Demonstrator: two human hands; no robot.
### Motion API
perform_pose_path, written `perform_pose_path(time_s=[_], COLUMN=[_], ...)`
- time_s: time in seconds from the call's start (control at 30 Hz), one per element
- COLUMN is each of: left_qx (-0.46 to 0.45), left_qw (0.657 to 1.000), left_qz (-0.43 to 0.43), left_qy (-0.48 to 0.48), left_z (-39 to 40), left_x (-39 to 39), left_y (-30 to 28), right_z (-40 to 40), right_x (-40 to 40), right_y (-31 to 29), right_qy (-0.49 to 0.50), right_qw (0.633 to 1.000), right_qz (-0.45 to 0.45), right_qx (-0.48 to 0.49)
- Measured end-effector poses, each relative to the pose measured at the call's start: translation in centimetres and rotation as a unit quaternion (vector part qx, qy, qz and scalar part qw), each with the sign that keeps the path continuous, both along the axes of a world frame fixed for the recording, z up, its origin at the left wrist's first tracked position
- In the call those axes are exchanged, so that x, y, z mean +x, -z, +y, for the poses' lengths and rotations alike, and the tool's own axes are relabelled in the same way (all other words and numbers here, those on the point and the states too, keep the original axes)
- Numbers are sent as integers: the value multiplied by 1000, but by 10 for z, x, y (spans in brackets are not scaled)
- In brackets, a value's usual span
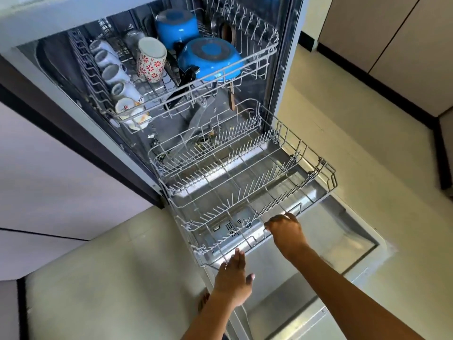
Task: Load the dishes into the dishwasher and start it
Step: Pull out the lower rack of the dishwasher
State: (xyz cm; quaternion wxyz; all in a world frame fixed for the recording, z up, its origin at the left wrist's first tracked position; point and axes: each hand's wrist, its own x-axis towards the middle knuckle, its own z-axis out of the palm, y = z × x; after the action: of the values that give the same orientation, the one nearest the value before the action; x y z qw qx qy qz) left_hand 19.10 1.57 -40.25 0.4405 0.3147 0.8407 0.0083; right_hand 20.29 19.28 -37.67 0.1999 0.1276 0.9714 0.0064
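Pale tiled floor (343, 148); beige cabinet doors (392, 33) with dark plinth (367, 77) at upper right; daylight.

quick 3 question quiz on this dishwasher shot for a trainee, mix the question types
1. True or false: the lower rack holds plates.
2. Which rack holds the blue pots? A upper rack B lower rack
3. Fill in: the right hand grips the lower rack's front ____.

Key
1. False, it is empty and pulled out over the open door.
2. A
3. Edge; the left hand touches it too.
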Motion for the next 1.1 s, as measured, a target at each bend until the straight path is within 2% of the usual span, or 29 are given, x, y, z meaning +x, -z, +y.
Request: perform_pose_path(time_s=[0.17, 0.5, 0.77, 0.93, 1.0, 1.1], left_qx=[-1, 9, 99, 170, 197, 256], left_qw=[1000, 1000, 991, 968, 954, 925], left_qz=[-8, 7, 84, 167, 206, 257], left_qy=[-1, 14, -37, -77, -87, -110], left_z=[0, -6, -17, -25, -35, -65], left_x=[0, 1, 2, -13, -20, -27], left_y=[4, 5, -22, -86, -133, -238], right_z=[1, -3, -19, -45, -60, -85], right_x=[2, 7, 17, 12, 9, 9], right_y=[2, 3, -18, -75, -118, -204], right_qy=[-19, -15, 14, 57, 65, 61], right_qw=[999, 999, 999, 991, 986, 966], right_qz=[-26, -31, 12, 96, 120, 204], right_qx=[21, 0, -49, -77, -95, -146])
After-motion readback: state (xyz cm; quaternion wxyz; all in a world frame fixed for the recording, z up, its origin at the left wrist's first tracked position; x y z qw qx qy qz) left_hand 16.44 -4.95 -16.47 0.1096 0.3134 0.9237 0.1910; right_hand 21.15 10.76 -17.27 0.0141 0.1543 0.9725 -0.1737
